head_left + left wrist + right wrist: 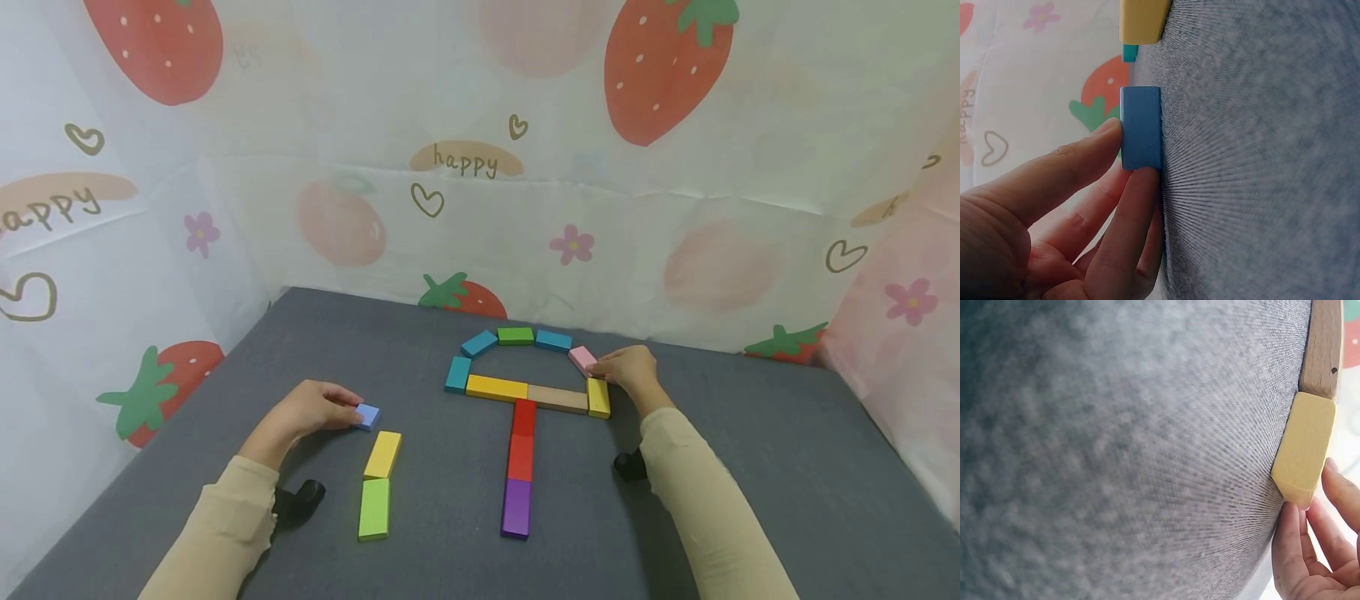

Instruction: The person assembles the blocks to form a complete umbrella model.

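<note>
In the head view, my left hand (313,409) pinches a small blue block (367,416) at the left of the table. The left wrist view shows the thumb on the top of this blue block (1141,128) and other fingertips at its side, close to the cloth. My right hand (630,369) reaches the right end of a block arch and holds the pink block (582,360) by its near end. Its other fingertips sit right beside the yellow end block (597,398). From the right wrist, the yellow block (1305,440) hides the pink one.
Beside the left hand lie a yellow block (383,454) and a light green block (374,508). Blue and green blocks (515,336) curve above a yellow bar (497,387) and a wooden bar (557,398). Red blocks (521,450) and a purple block (516,508) run down from them.
</note>
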Demonstrator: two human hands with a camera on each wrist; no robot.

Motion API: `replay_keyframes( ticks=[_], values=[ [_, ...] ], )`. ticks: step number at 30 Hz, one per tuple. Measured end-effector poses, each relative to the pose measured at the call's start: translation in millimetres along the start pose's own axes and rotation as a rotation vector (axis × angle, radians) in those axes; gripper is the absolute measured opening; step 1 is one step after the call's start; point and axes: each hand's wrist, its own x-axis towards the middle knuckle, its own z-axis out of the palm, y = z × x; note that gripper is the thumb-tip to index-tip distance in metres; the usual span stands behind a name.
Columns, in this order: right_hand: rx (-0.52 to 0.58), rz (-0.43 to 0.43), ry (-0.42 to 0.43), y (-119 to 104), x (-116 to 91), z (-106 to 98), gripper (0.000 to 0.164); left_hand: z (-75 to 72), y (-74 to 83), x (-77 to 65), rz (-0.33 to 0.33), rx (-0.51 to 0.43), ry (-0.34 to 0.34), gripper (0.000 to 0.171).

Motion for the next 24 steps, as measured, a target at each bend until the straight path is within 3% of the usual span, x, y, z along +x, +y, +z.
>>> replay_keyframes(
  ticks=[24],
  values=[
    [-0.003,0.011,0.011,-1.9,3.7,-0.3,0.034,-1.1,-2.0,4.4,0.009,-0.032,-0.014,0.040]
  ],
)
